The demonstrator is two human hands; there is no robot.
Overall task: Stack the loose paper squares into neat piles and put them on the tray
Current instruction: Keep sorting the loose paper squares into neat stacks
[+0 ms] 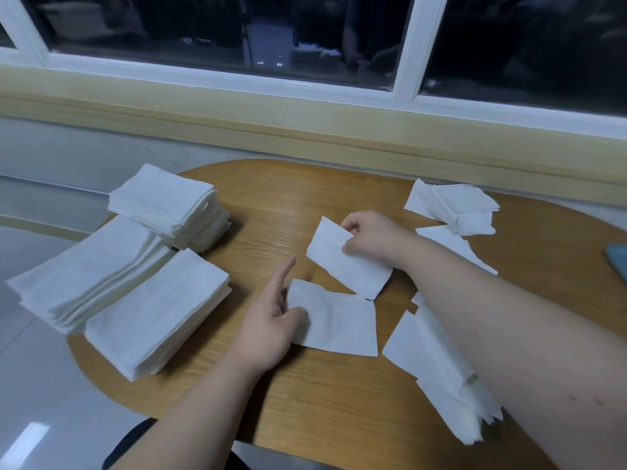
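Round-ended wood-grain bench (271,205) below a white-framed window (403,42), viewed from above.

Right grip (368,237) just past bench centre toward 1 o'clock, fingers and thumb curled onto the 3 o'clock edge of a white paper square (346,262). Square lifted off the bench and tilted, extending toward 8 o'clock from the grip, its 6 o'clock corner meeting the far edge of a second white paper square (336,323); whether touching, not discernible.

Second white paper square flat on the bench, at 6 o'clock of the first. Left grip (271,317) at its 9 o'clock edge, pinching it: thumb on top, shorter fingers hidden behind the edge, forefinger straight, pointing toward 12 o'clock, clear of paper.

Three neat stacks of white paper close together on the bench's 9 o'clock side:
- tall far stack (163,205) at 10 o'clock
- broad stack (88,273) at 9 o'clock, overhanging the bench edge
- near stack (159,310) at 8 o'clock

Far loose heap of white paper (454,205) at 2 o'clock, well apart from both grips. Near loose heap of white paper (437,361) at 4 o'clock, partly under the right forearm.

Blue-grey object (615,259) at 3 o'clock, cut off by the frame, not identifiable.
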